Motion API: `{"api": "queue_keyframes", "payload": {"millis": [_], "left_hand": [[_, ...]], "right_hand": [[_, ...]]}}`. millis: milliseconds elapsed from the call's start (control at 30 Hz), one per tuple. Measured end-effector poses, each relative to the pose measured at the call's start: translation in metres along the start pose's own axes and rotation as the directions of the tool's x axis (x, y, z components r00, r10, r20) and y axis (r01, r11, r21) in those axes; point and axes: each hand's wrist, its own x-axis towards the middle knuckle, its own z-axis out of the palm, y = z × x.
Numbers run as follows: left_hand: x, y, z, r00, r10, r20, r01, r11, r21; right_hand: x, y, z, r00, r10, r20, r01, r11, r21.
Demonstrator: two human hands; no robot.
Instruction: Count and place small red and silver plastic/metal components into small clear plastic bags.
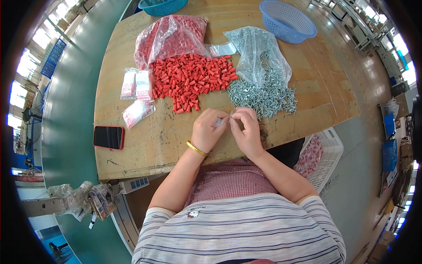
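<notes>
My left hand (207,130) and my right hand (247,131) meet near the table's front edge, thumbs and fingers pinched together. Between them is a small clear plastic bag (217,122), mostly hidden by the left fingers; whether anything is inside it I cannot tell. Just beyond my hands lies a heap of red hollow plastic caps (189,81), spilling from a large clear bag (169,37). To its right, a pile of silvery screws (266,97) spreads from another clear bag (255,46), close to my right fingers.
Stacks of flat small bags (143,86) and a loose bunch (138,113) lie on the left of the table (307,119). A phone (108,137) sits nearby. Two baskets, teal (162,8) and blue (288,22), stand behind. Low at right, a white crate (332,158) holds red-filled packs.
</notes>
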Motion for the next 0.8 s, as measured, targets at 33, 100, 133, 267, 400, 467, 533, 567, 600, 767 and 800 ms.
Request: {"api": "queue_keyframes", "payload": {"millis": [33, 100, 133, 267, 400, 467, 533, 567, 600, 767, 800], "left_hand": [[0.0, 0.001, 0.0, 1.0, 0.007, -0.012, -0.006, 0.999, 0.031], [-0.001, 0.003, 0.002, 1.0, 0.012, -0.023, -0.01, 0.998, 0.063], [-0.002, 0.004, 0.004, 0.999, 0.02, -0.034, -0.018, 0.997, 0.074], [-0.003, 0.002, 0.007, 0.998, 0.016, -0.065, -0.007, 0.992, 0.129], [-0.001, 0.0, 0.004, 0.999, 0.03, -0.037, -0.024, 0.991, 0.134], [0.0, 0.004, 0.0, 0.998, 0.04, 0.043, -0.043, 0.995, 0.09], [-0.002, 0.004, -0.001, 0.995, 0.077, 0.068, -0.084, 0.99, 0.11], [-0.003, 0.004, -0.001, 0.989, 0.113, 0.09, -0.124, 0.984, 0.13], [-0.003, 0.005, -0.001, 0.989, 0.115, 0.092, -0.126, 0.984, 0.127], [-0.006, 0.011, -0.004, 0.979, 0.139, 0.151, -0.154, 0.983, 0.096], [-0.008, 0.017, -0.006, 0.979, 0.139, 0.151, -0.155, 0.983, 0.094]], "right_hand": [[0.0, 0.0, 0.0, 1.0, -0.018, 0.005, 0.018, 0.999, -0.027], [0.0, 0.0, 0.001, 0.999, -0.035, 0.012, 0.035, 0.998, -0.052], [0.0, 0.001, 0.001, 0.999, -0.032, 0.019, 0.033, 0.998, -0.045], [-0.001, 0.001, 0.0, 0.998, -0.053, 0.041, 0.055, 0.998, -0.04], [-0.002, 0.006, 0.0, 0.999, -0.031, 0.021, 0.032, 0.999, -0.006], [-0.001, 0.006, -0.002, 0.999, 0.048, 0.014, -0.049, 0.997, 0.056], [-0.002, 0.008, -0.002, 0.999, 0.04, 0.006, -0.04, 0.998, 0.049], [-0.002, 0.009, -0.002, 1.0, 0.029, 0.0, -0.029, 0.999, 0.043], [-0.002, 0.009, -0.001, 1.0, 0.03, -0.003, -0.03, 0.999, 0.04], [-0.001, 0.006, -0.003, 0.996, 0.088, -0.01, -0.087, 0.992, 0.089], [-0.001, 0.009, -0.004, 0.996, 0.088, -0.01, -0.086, 0.992, 0.087]]}}
